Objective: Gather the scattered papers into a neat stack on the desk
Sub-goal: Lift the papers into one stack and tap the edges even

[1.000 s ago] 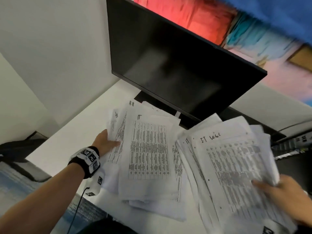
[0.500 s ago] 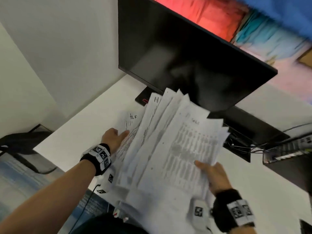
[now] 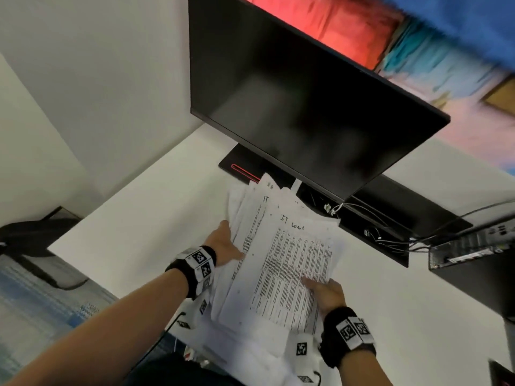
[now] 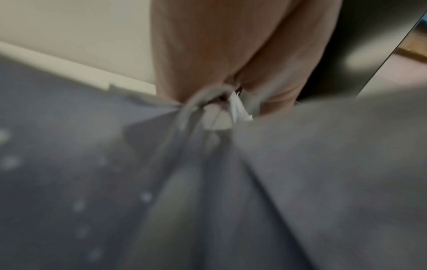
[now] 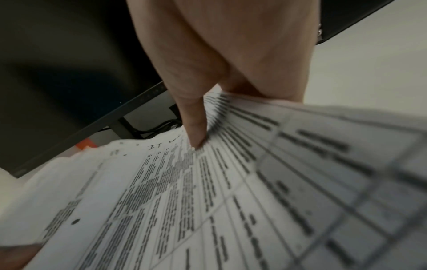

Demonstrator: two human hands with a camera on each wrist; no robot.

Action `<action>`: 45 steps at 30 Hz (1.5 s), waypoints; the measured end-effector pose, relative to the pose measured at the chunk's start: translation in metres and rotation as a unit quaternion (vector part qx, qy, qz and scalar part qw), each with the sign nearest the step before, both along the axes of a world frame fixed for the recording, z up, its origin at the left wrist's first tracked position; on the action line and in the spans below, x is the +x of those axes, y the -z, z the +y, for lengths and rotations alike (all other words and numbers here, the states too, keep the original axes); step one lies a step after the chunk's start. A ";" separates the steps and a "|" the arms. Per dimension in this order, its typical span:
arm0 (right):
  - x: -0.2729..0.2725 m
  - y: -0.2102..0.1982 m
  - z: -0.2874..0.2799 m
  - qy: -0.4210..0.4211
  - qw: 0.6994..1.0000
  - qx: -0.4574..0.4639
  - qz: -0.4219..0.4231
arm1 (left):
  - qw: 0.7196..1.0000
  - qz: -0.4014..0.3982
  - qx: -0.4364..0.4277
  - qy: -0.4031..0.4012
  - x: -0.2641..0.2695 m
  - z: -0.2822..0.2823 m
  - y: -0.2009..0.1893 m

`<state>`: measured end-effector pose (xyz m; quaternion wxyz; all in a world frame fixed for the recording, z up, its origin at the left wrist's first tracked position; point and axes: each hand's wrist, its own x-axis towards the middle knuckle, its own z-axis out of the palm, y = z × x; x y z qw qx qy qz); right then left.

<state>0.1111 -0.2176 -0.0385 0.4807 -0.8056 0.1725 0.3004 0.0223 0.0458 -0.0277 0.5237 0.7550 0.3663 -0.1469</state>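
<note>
Papers [image 3: 281,274] lay fanned on the counter [image 3: 133,232] btwn both hands, long axis toward the monitor [image 3: 306,107] — left hand [image 3: 223,246] gripped the left edge, right hand [image 3: 327,295] pinched the near-right corner.

A white desk [image 3: 133,227] is seen bearing a black monitor base [image 3: 239,165], a loose pile of printed papers [image 3: 281,263] and cables [image 3: 390,240].
</note>
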 end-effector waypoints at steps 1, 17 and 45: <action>-0.001 -0.004 -0.002 0.012 0.999 0.033 0.003 | 1.000 -0.021 -0.013 0.000 0.001 -0.003 -0.001; -0.002 -0.107 0.011 -0.066 0.942 0.327 -0.041 | 0.927 -0.350 -0.121 0.059 -0.014 0.017 -0.117; 0.035 -0.157 0.059 -0.065 0.888 0.332 -0.310 | 0.864 -0.471 -0.049 -0.174 0.024 0.030 -0.138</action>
